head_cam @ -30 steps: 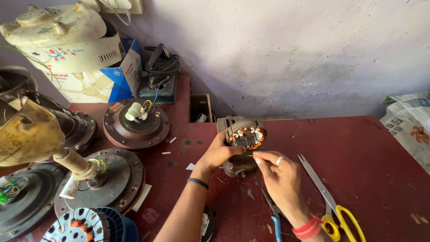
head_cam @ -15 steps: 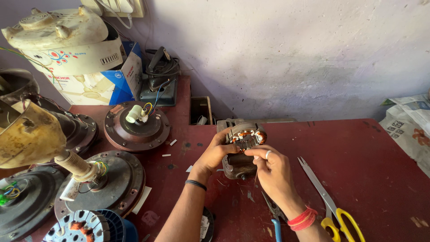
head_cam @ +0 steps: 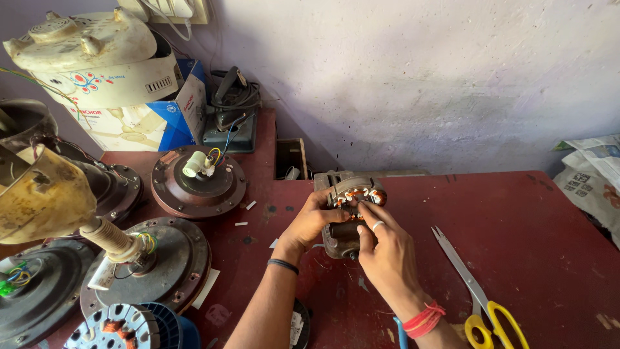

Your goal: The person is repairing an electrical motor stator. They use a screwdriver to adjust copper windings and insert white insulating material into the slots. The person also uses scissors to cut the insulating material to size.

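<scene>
Centrally, one small motor stator point(head_cam: 349, 194) with copper windings sat on the red counter point(head_cam: 516, 258), gripped by both hands: left hand point(head_cam: 313, 220) clasped its side, right hand point(head_cam: 381, 249) pinched its top. One pair of yellow-handled scissors point(head_cam: 475, 291) lay right of the stator; three round fan motors point(head_cam: 197, 181) lay left.

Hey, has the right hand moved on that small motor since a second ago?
Yes. The right hand has closed in toward the left hand, onto the small motor's copper windings, away from the scissors.
</scene>
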